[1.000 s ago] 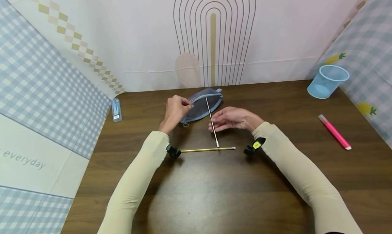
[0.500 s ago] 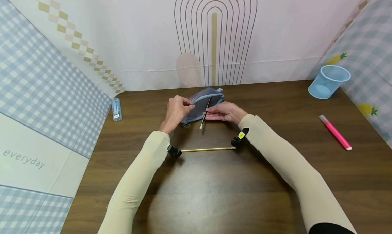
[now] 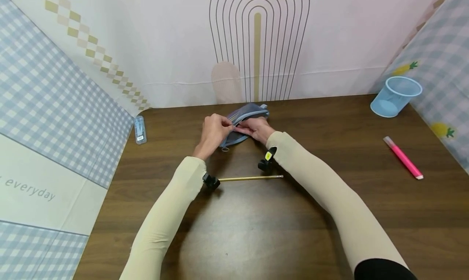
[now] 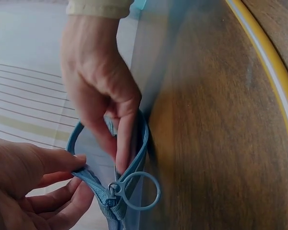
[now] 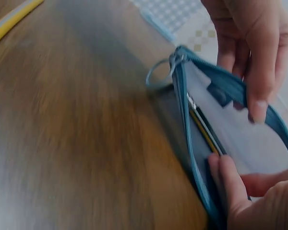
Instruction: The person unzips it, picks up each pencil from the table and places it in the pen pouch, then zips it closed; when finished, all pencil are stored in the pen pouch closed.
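Note:
A blue mesh zipper pouch lies toward the back of the table with its mouth spread apart. My left hand pinches one edge of the zipper opening between thumb and fingers. Inside the mouth, my right hand holds a dark pencil by thumb and fingertip; a yellowish strip shows beside it. The ring zipper pull hangs at the near end of the pouch. A yellow pencil with a pale end lies across the table in front of both hands, its left end hidden by the left wrist camera.
On the right lies a pink marker, and a blue translucent cup stands tilted-looking behind it. A small blue packaged item lies at the table's left edge. Patterned cloth hangs along the back and sides.
My right hand has moved left and away from me into the pouch, taking the dark pencil in with it. My left hand keeps its grip on the pouch edge.

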Demonstrator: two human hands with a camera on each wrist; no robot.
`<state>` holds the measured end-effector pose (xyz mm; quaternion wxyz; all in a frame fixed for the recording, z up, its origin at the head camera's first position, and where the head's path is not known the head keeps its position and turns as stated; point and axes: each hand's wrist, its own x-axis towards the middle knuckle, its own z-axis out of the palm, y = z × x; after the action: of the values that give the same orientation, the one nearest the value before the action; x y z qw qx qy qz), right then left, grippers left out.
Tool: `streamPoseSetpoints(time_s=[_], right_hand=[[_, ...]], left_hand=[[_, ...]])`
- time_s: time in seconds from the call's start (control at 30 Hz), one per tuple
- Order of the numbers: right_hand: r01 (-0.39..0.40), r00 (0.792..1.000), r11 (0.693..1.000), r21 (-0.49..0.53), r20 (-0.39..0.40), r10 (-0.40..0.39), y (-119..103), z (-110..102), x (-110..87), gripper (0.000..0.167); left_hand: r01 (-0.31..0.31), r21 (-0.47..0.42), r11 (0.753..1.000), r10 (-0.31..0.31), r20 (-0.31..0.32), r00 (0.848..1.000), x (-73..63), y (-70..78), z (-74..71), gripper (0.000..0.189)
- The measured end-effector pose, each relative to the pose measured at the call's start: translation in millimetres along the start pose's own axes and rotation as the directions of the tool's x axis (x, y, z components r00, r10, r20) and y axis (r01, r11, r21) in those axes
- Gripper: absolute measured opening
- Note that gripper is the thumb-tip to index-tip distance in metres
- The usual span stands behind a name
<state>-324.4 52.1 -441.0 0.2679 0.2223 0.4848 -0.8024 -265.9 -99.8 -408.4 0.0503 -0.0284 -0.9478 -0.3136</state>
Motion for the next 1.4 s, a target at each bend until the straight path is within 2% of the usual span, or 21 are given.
streamPoseSetpoints(time_s=[0.13, 0.23, 0.33, 0.43, 0.63, 0.7, 0.73, 0.77, 0.8, 0.83, 0.9, 0.97, 1.0, 1.03, 1.07, 1.13, 1.2, 1.3, 1.4], right_hand=[[0.016, 1.000, 0.998, 0.058, -0.001, -0.016, 2.1, 4.8, -0.8, 0.049], [-0.023, 1.000, 0.996, 0.091, 0.012, 0.022, 1.6, 5.0, -3.8, 0.049], [-0.062, 0.998, 0.995, 0.083, 0.032, 0.060, 1.9, 4.3, -9.0, 0.046], [-0.059, 0.997, 0.998, 0.026, 0.044, 0.058, 3.7, 3.7, -16.1, 0.041], [0.000, 0.994, 0.996, -0.090, 0.109, 0.010, 12.9, -1.4, -39.7, 0.037], [0.042, 0.988, 0.978, -0.202, 0.154, -0.011, 17.3, -4.5, -49.8, 0.034], [0.082, 0.982, 0.955, -0.284, 0.186, -0.029, 19.6, -6.4, -55.0, 0.033], [0.139, 0.974, 0.916, -0.377, 0.219, -0.058, 21.8, -8.5, -60.3, 0.031], [0.219, 0.960, 0.844, -0.489, 0.262, -0.097, 24.1, -10.7, -65.8, 0.029], [0.306, 0.941, 0.742, -0.596, 0.310, -0.139, 26.2, -12.9, -71.1, 0.027], [0.465, 0.885, 0.469, -0.751, 0.417, -0.208, 29.8, -17.7, -81.8, 0.021], [0.559, 0.825, 0.188, -0.808, 0.518, -0.228, 33.0, -22.3, -92.1, 0.013], [0.590, 0.796, 0.072, -0.804, 0.565, -0.217, 34.5, -24.5, -97.1, 0.010], [0.616, 0.772, -0.018, -0.788, 0.607, -0.189, 35.8, -26.7, -101.5, 0.008], [0.637, 0.752, -0.082, -0.767, 0.641, -0.155, 37.4, -28.5, -105.7, 0.007], [0.663, 0.724, -0.174, -0.728, 0.683, -0.097, 41.0, -32.6, -112.9, 0.009], [0.677, 0.706, -0.233, -0.698, 0.706, -0.063, 44.7, -36.8, -118.2, 0.010], [0.678, 0.700, -0.274, -0.682, 0.713, -0.043, 51.7, -41.8, -120.6, 0.012], [0.672, 0.706, -0.288, -0.682, 0.708, -0.030, 56.9, -45.6, -120.1, 0.013]], left_hand=[[-0.007, -0.007, 1.000, 0.007, -0.005, 1.000, -0.3, 0.6, 0.6, 0.008], [-0.008, -0.018, 1.000, 0.008, -0.009, 1.000, 0.4, 0.2, -0.7, 0.009], [-0.009, -0.025, 1.000, 0.008, -0.014, 1.000, 0.9, -0.4, -2.4, 0.009], [-0.005, -0.023, 1.000, 0.005, -0.016, 1.000, 0.9, -1.3, -3.5, 0.009], [-0.004, -0.028, 1.000, 0.004, -0.003, 1.000, 0.7, -3.3, -4.3, 0.012], [0.000, -0.030, 1.000, 0.000, -0.002, 1.000, 0.7, -3.6, -4.5, 0.012], [0.002, -0.030, 1.000, -0.002, -0.003, 1.000, 0.7, -3.7, -4.8, 0.012], [0.003, -0.028, 1.000, -0.003, -0.003, 1.000, 0.8, -3.8, -5.1, 0.012], [0.005, -0.027, 1.000, -0.005, -0.005, 1.000, 0.9, -3.7, -5.5, 0.012], [0.007, -0.026, 1.000, -0.007, -0.005, 1.000, 0.9, -3.7, -6.0, 0.012], [0.008, -0.022, 1.000, -0.008, -0.005, 1.000, 1.0, -3.9, -6.8, 0.011], [0.010, -0.023, 1.000, -0.010, -0.004, 1.000, 0.6, -4.6, -7.1, 0.011], [0.011, -0.024, 1.000, -0.012, -0.005, 1.000, 0.4, -5.0, -7.2, 0.011], [0.013, -0.026, 1.000, -0.013, -0.006, 1.000, 0.1, -5.4, -7.2, 0.011], [0.015, -0.029, 0.999, -0.015, -0.007, 1.000, 0.0, -5.9, -7.1, 0.011], [0.015, -0.035, 0.999, -0.016, -0.009, 1.000, -0.4, -6.1, -7.0, 0.012], [0.013, -0.036, 0.999, -0.013, -0.011, 1.000, -0.8, -5.6, -7.1, 0.012], [0.015, -0.033, 0.999, -0.015, -0.012, 1.000, -2.0, -4.8, -7.2, 0.012], [0.017, -0.024, 1.000, -0.017, -0.013, 1.000, -3.3, -4.2, -6.9, 0.012]])
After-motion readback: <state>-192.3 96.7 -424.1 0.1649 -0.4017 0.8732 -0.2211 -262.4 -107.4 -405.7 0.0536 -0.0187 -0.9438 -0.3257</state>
